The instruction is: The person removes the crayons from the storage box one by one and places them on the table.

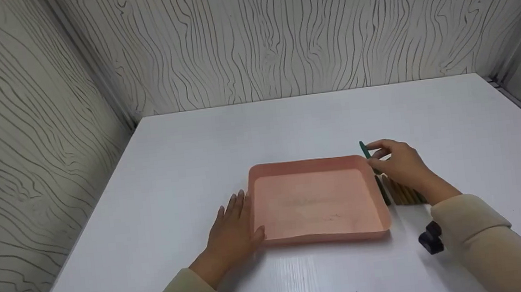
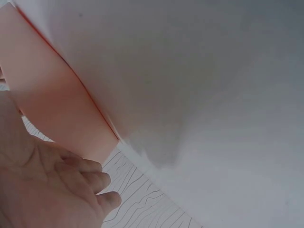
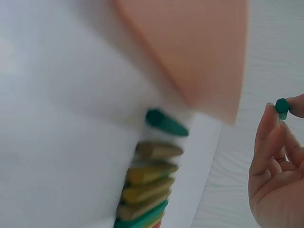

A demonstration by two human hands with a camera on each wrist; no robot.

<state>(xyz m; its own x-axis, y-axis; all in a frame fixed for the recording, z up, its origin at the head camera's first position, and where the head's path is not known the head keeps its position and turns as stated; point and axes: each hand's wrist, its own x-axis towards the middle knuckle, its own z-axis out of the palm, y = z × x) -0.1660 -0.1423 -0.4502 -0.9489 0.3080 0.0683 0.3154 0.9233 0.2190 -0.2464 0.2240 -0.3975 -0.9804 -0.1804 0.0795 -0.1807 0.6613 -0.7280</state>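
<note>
A shallow pink tray (image 1: 314,200) lies on the white table. My left hand (image 1: 233,228) rests along its left side, fingers extended and thumb at the near left corner; the left wrist view shows this hand (image 2: 52,185) beside the tray's wall (image 2: 61,90). Just beyond the tray's right side, my right hand (image 1: 400,162) pinches a green crayon (image 1: 364,148) between thumb and fingertips. From the right wrist, the crayon's six-sided end (image 3: 282,106) shows in the pinch. Below that hand lies a row of crayons (image 1: 406,194), brown, yellow and green, with another green crayon (image 3: 166,122) nearest the tray.
A small black object (image 1: 431,238) sits by the right sleeve, apparently worn at the wrist. Wood-patterned panels (image 1: 268,34) enclose the white table (image 1: 220,135) at the back and sides.
</note>
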